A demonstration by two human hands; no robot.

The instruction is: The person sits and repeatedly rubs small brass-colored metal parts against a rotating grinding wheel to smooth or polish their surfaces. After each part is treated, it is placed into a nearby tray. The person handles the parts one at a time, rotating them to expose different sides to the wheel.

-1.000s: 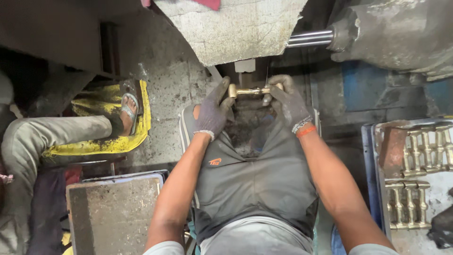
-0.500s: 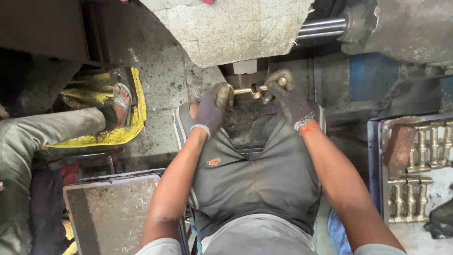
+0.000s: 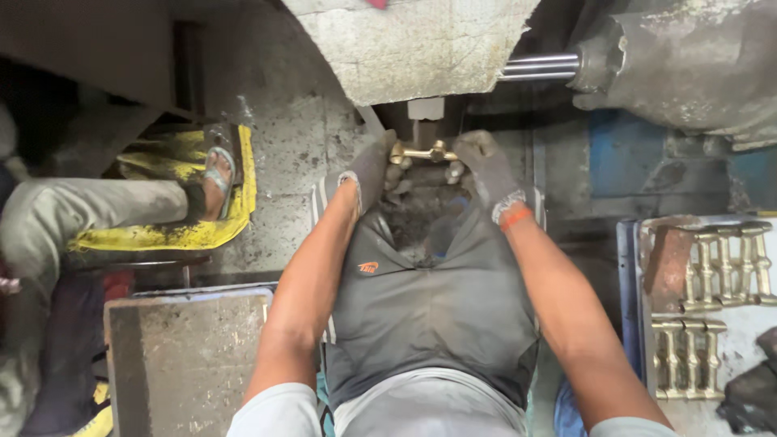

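**Brass fitting held two-handed under the machine head**

Both hands gloved in grey knit. Left hand (image 3: 368, 170) has its grip pinched on the left end of a short brass rod-shaped fitting with knobbed ends (image 3: 421, 152); right hand (image 3: 484, 166) has its grip pinched on the right end. Fitting lies level, far centre, just below a small pale block (image 3: 426, 108) under the big rough grey slab of the machine (image 3: 413, 48). Can't tell whether the fitting touches the block.

Handling, my read: solid cast brass, so stiff and heavy for its size, not fragile. Surface looks smooth and likely oily, so slippery in worn gloves. Best hold is the knobbed ends, where the fingers have a shoulder to bear against, not the thin middle shaft.

Around it: dark grey apron (image 3: 437, 307) over the lap, dirty debris heap near the hands. Polished steel shaft (image 3: 538, 67) runs to the right, far side. Right, near: blue-edged tray (image 3: 627, 267) with rows of matching brass fittings (image 3: 724, 259). Left: another person's leg, sandalled foot (image 3: 214, 180) on a yellow mat (image 3: 162, 235). Near left: grey metal box (image 3: 186, 364).
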